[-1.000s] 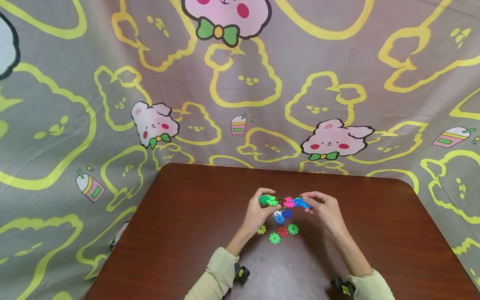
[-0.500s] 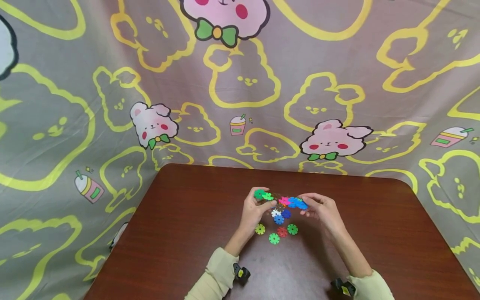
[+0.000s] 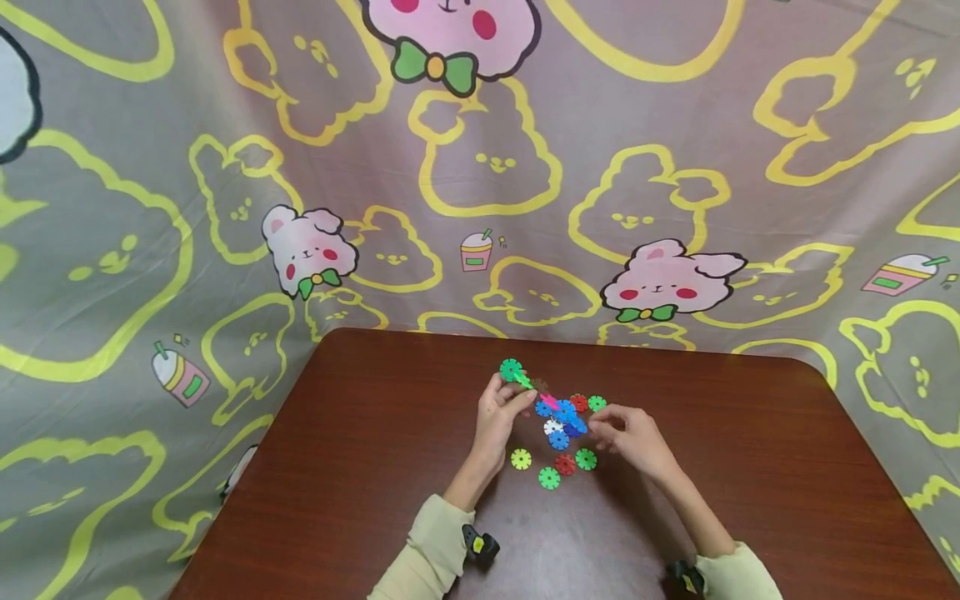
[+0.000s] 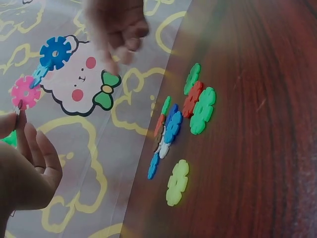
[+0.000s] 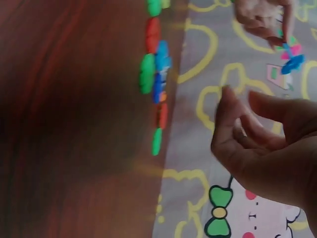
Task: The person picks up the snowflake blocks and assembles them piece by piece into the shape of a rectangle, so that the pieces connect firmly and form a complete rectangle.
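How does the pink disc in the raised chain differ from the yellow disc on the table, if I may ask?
The pink disc is linked into a chain held by the left hand; the yellow disc lies unlinked. The pink disc is up off the table, while the yellow disc rests flat on it. Both are round with notched rims.

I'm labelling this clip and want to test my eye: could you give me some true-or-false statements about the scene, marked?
1. The left hand holds a chain of linked discs. True.
2. The right hand grips the chain too. False: the right hand holds nothing.
3. A yellow disc lies on the table. True.
4. Both sleeves are black. False: the sleeves are pale yellow-green.
5. The chain includes a pink disc. True.
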Tool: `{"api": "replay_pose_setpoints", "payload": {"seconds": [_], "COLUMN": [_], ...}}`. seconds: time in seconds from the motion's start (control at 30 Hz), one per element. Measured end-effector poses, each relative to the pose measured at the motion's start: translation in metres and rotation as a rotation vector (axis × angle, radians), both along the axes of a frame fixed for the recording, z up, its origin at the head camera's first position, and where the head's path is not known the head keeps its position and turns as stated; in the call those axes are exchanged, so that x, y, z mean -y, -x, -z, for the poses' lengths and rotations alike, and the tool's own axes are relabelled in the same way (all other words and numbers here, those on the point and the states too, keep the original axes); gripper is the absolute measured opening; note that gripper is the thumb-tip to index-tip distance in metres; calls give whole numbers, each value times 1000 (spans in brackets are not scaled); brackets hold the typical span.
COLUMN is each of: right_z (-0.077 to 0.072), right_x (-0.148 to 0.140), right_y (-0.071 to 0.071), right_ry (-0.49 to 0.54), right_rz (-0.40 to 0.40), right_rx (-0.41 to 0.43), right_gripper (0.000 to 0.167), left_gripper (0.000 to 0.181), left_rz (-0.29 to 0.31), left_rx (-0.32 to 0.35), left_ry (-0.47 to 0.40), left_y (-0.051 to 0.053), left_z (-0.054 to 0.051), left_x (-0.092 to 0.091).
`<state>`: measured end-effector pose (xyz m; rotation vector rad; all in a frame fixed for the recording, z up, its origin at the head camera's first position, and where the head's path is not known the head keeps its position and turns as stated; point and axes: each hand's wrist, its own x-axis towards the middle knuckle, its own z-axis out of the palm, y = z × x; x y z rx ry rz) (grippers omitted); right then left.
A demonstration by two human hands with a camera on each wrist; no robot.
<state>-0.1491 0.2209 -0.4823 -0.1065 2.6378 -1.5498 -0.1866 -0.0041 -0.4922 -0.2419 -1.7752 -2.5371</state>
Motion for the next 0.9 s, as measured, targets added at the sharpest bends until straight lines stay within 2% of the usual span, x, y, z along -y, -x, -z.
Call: {"api": "replay_pose_setpoints", "payload": {"seconds": [0.17, 0.33, 0.53, 0.73, 0.9], "right_z": [19, 30, 37, 37, 35], "right_x": [-1, 2, 6, 7, 5], "right_y": [-1, -1, -1, -3, -3], "right_ry": [-208, -318, -372, -397, -355], "right_rz": [-84, -168, -193, -183, -185], "right_rx": [-35, -98, -150, -132, -91], "right_gripper": [13, 24, 28, 31, 31], "left_gripper": [17, 16, 21, 20, 23], "left_rz": [5, 11, 32, 48, 51], "left_rx": [-3, 9, 43, 39, 27], "left_ry": [-2, -12, -72, -101, -115], "left_y": [0, 0, -1, -3, -3], "left_z": [0, 0, -1, -4, -5], "left_x": [-1, -2, -2, -2, -1]}}
